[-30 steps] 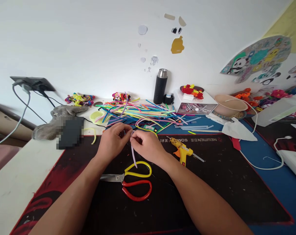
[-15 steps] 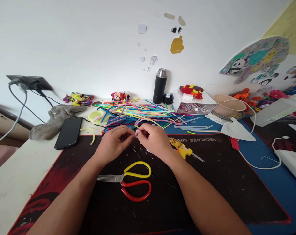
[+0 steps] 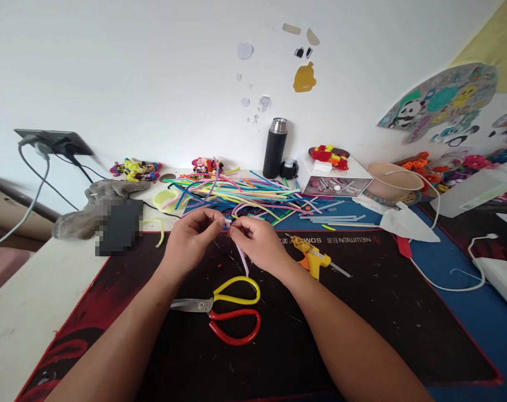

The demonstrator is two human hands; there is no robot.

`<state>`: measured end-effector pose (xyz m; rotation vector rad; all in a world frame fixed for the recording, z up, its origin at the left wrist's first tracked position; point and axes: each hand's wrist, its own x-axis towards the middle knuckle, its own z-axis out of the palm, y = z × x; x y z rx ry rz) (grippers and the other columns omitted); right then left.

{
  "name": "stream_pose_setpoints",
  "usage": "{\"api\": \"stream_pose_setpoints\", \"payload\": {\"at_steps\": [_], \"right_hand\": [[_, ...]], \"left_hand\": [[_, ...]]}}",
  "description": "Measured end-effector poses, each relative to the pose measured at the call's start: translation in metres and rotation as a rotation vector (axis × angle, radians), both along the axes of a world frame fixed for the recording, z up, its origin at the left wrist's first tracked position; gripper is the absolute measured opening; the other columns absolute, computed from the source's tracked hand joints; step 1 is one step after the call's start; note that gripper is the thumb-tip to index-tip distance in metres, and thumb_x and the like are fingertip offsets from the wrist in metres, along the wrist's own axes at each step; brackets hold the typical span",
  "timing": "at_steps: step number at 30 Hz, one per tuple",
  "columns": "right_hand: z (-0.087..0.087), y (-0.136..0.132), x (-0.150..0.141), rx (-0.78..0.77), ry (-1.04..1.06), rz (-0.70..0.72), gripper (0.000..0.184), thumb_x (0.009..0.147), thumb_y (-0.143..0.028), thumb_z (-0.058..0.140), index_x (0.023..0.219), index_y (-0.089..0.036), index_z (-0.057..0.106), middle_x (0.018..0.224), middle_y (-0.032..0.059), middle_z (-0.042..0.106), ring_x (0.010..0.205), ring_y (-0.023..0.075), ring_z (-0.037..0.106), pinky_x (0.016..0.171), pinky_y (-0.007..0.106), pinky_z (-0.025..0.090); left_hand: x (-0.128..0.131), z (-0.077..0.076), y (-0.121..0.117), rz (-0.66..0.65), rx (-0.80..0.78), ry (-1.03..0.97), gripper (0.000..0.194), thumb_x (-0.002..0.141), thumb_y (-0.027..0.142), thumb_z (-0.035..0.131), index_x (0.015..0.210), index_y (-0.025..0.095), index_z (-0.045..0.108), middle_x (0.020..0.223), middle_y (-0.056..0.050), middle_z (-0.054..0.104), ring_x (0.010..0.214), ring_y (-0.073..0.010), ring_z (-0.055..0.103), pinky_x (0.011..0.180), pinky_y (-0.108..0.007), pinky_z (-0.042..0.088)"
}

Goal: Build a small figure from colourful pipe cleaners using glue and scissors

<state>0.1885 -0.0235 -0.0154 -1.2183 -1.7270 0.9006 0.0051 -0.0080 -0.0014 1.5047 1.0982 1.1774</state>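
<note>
A pale lilac pipe cleaner [image 3: 242, 260] is pinched between both hands, its loose tail hanging down toward the scissors. My left hand [image 3: 195, 237] closes thumb and fingers on its upper end. Right beside it, my right hand [image 3: 257, 245] grips the same strip with its fingertips; the bit between the fingers is small and partly hidden. Below the hands lie scissors [image 3: 220, 304] with one yellow and one red handle, blades pointing left. A yellow glue gun [image 3: 314, 257] with a clear glue stick in its back rests to the right of my right hand.
Behind the hands lies a heap of coloured pipe cleaners [image 3: 237, 192]. A black flask [image 3: 275, 148] stands against the wall beside a white box [image 3: 337, 181]. Clear glue sticks [image 3: 337, 219] lie on the blue surface. A phone-like dark shape [image 3: 119, 228], blurred, lies left on the black mat [image 3: 362, 324].
The lilac tail swung out of sight behind my right hand, then came back into view, hanging further right. Both hands stay close together, fingers shifting slightly on the strip.
</note>
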Motion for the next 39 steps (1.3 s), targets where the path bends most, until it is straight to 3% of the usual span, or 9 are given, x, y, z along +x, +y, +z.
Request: {"api": "stream_pose_setpoints", "payload": {"at_steps": [4, 9, 13, 17, 24, 33, 39], "right_hand": [[0.0010, -0.0016, -0.0018, -0.055, 0.042, 0.017, 0.023, 0.100, -0.030, 0.060, 0.079, -0.022, 0.065, 0.064, -0.0029, 0.060, 0.057, 0.0143, 0.053, 0.055, 0.027, 0.036], [0.0046, -0.0013, -0.0016, -0.218, 0.223, 0.074, 0.021, 0.103, -0.034, 0.061, 0.088, -0.021, 0.066, 0.072, -0.0012, 0.067, 0.053, 0.0131, 0.062, 0.051, 0.025, 0.044], [0.0069, -0.0004, -0.0016, -0.286, 0.356, 0.120, 0.020, 0.100, -0.040, 0.066, 0.099, -0.020, 0.068, 0.075, -0.0020, 0.068, 0.048, 0.0107, 0.063, 0.046, 0.022, 0.042], [0.0066, -0.0007, -0.0008, -0.268, 0.391, 0.113, 0.021, 0.099, -0.040, 0.067, 0.095, -0.020, 0.067, 0.070, -0.0035, 0.065, 0.048, 0.0103, 0.061, 0.046, 0.022, 0.043], [0.0048, -0.0034, -0.0012, -0.148, 0.238, 0.039, 0.024, 0.101, -0.039, 0.066, 0.086, -0.020, 0.071, 0.060, -0.0047, 0.060, 0.049, 0.0117, 0.059, 0.051, 0.023, 0.044], [0.0027, -0.0020, -0.0010, -0.156, 0.209, -0.045, 0.021, 0.099, -0.036, 0.067, 0.089, -0.020, 0.075, 0.056, -0.0050, 0.057, 0.045, 0.0124, 0.056, 0.048, 0.024, 0.040], [0.0021, -0.0022, -0.0024, -0.178, 0.269, -0.026, 0.025, 0.100, -0.042, 0.065, 0.093, -0.019, 0.072, 0.059, -0.0059, 0.058, 0.046, 0.0116, 0.057, 0.048, 0.023, 0.044]], "left_hand": [[-0.0001, -0.0005, 0.0015, 0.015, 0.020, -0.018, 0.029, 0.087, 0.047, 0.084, 0.084, 0.020, 0.074, 0.082, -0.001, 0.070, 0.071, -0.0154, 0.058, 0.067, -0.027, 0.046], [-0.0031, -0.0001, 0.0007, -0.045, -0.009, -0.066, 0.025, 0.090, 0.043, 0.082, 0.084, 0.020, 0.075, 0.076, 0.000, 0.068, 0.065, -0.0137, 0.055, 0.062, -0.026, 0.043], [-0.0041, 0.0009, 0.0008, -0.074, -0.024, -0.081, 0.025, 0.089, 0.043, 0.082, 0.082, 0.020, 0.076, 0.076, 0.000, 0.067, 0.065, -0.0138, 0.056, 0.062, -0.026, 0.044], [-0.0031, 0.0025, 0.0017, -0.072, -0.033, -0.061, 0.026, 0.088, 0.044, 0.083, 0.082, 0.020, 0.075, 0.074, 0.000, 0.066, 0.064, -0.0137, 0.054, 0.062, -0.026, 0.043], [-0.0036, 0.0049, -0.0003, -0.061, -0.058, -0.004, 0.030, 0.086, 0.049, 0.083, 0.084, 0.020, 0.075, 0.079, -0.001, 0.069, 0.069, -0.0152, 0.055, 0.063, -0.025, 0.043], [-0.0004, 0.0000, -0.0026, -0.059, 0.000, 0.123, 0.033, 0.088, 0.052, 0.078, 0.088, 0.019, 0.073, 0.081, -0.003, 0.071, 0.073, -0.0181, 0.060, 0.067, -0.028, 0.047], [-0.0006, -0.0006, -0.0027, -0.002, 0.037, 0.191, 0.030, 0.091, 0.049, 0.073, 0.089, 0.020, 0.073, 0.082, -0.003, 0.072, 0.073, -0.0184, 0.061, 0.068, -0.029, 0.046]]}}
